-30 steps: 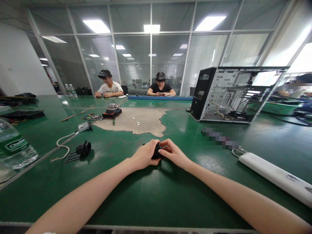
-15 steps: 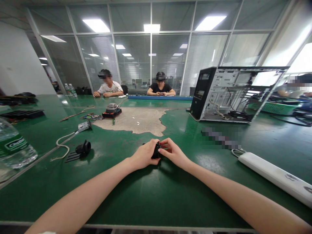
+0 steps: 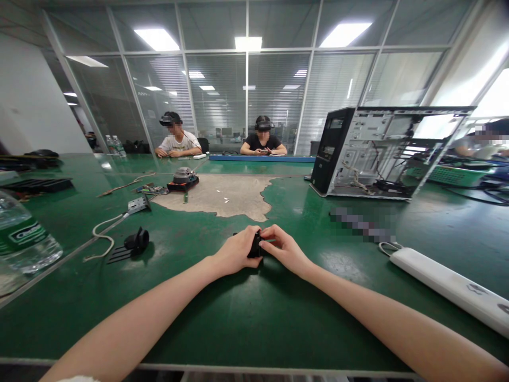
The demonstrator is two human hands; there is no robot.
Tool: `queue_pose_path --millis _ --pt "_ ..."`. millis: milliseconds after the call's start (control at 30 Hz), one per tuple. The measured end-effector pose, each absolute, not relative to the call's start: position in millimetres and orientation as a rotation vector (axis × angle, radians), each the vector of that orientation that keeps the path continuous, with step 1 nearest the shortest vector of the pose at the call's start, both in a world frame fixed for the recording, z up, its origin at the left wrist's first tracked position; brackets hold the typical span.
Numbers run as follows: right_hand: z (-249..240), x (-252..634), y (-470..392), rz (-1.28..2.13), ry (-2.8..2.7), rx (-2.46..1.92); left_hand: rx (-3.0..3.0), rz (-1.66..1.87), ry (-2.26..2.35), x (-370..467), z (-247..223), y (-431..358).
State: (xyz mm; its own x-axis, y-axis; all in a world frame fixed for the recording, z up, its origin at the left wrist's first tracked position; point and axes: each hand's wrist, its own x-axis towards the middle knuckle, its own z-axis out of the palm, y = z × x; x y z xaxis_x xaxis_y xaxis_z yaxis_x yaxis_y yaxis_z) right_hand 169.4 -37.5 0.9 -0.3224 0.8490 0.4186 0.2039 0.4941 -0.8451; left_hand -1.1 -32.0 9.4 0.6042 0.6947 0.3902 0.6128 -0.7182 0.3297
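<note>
A small black boxy part [image 3: 255,248] is held just above or on the green table, in the middle of the head view. My left hand [image 3: 237,250] is wrapped round its left side and top, hiding much of it, so its exact kind cannot be made out. From the right, the thumb and fingertips of my right hand [image 3: 283,248] close in a pinch at its right face; whatever tiny thing they may grip is hidden. Left of my hands lies a black round plastic piece with prongs [image 3: 136,242].
A plastic water bottle [image 3: 26,233] stands at the left. An opened computer case [image 3: 338,154] stands at the back right, with a white power strip [image 3: 445,286] nearer. A metal bracket with a cable [image 3: 138,204] and a speaker-like part [image 3: 183,179] lie farther back. Two people sit opposite.
Both hands keep nearly the same place on the black part, with at most a slight shift of the right fingers. The whole view has moved very little.
</note>
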Motion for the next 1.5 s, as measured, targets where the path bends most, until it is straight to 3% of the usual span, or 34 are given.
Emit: queue_pose_path --millis 267,800,1000,1300,1500 --pt "-0.5 172.2 -38.1 1.034 -1.834 -0.845 2.658 0.742 1.099 -1.3 10.0 -32.7" --pt "0.3 171.7 -38.1 0.988 -1.876 -0.886 2.669 0.751 1.093 -0.9 9.8 -31.9" --pt "2.7 170.5 -40.7 0.807 -1.856 -0.832 2.666 0.762 1.089 -1.2 9.0 -32.0" --pt "0.3 171.2 -39.8 0.962 -1.88 -0.907 2.66 0.765 1.089 -1.3 8.4 -31.2" --pt "4.2 170.8 -43.1 0.759 -1.891 -0.817 2.667 0.762 1.081 -1.6 8.8 -31.6"
